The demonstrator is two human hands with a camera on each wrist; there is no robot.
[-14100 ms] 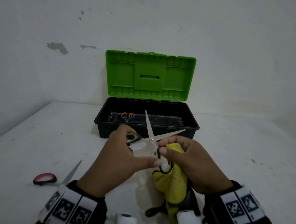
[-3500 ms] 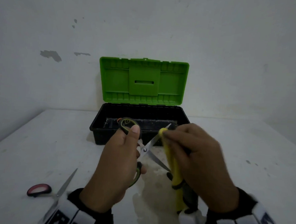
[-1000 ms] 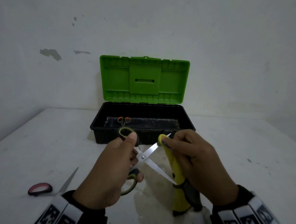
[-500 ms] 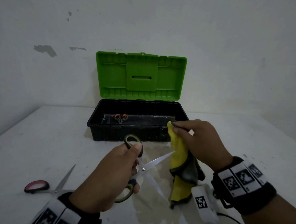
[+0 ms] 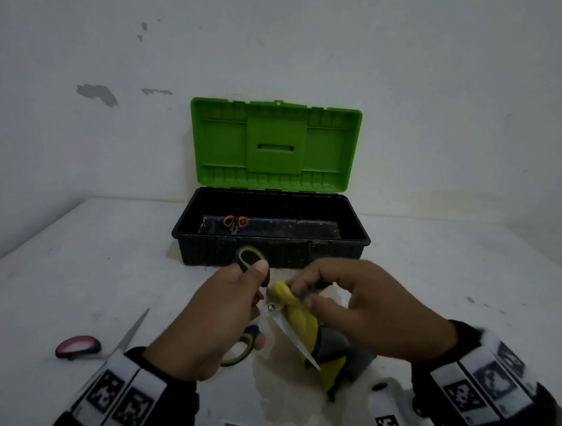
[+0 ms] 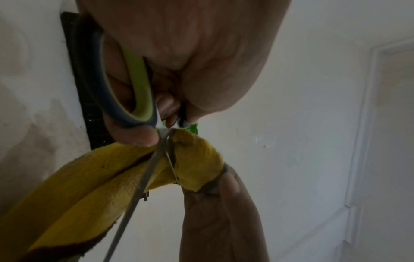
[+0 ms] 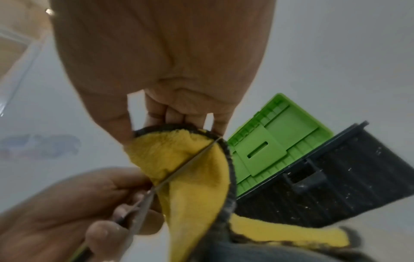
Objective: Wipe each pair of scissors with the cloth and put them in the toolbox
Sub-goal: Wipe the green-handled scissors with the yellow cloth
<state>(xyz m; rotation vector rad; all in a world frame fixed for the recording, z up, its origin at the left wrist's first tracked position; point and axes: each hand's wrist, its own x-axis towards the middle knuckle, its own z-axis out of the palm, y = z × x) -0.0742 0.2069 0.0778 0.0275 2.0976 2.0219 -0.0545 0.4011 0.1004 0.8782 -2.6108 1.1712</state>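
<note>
My left hand [image 5: 235,311] grips the green-and-grey handled scissors [image 5: 249,258] by their handles, blades spread apart; the lower blade [image 5: 294,339] points down and right. My right hand [image 5: 343,305] pinches the yellow-and-grey cloth [image 5: 300,315] folded round the other blade near the pivot. In the left wrist view the cloth [image 6: 197,159] wraps that blade beside the scissors' handle [image 6: 139,85]. The right wrist view has the cloth [image 7: 179,159] folded over a blade [image 7: 190,161]. The black toolbox [image 5: 187,237] stands open behind, its green lid [image 5: 273,147] upright, with small orange-handled scissors [image 5: 236,222] inside.
A pair of red-handled scissors [image 5: 80,347] lies on the white table [image 5: 75,267] at the near left, blade pointing up and right. A white wall stands right behind the toolbox. A pale patch marks the table under my hands.
My right hand has brought the cloth back left onto the upper blade near the pivot. Half a second ago it was held off the scissors, to the right. My left hand keeps its grip.
</note>
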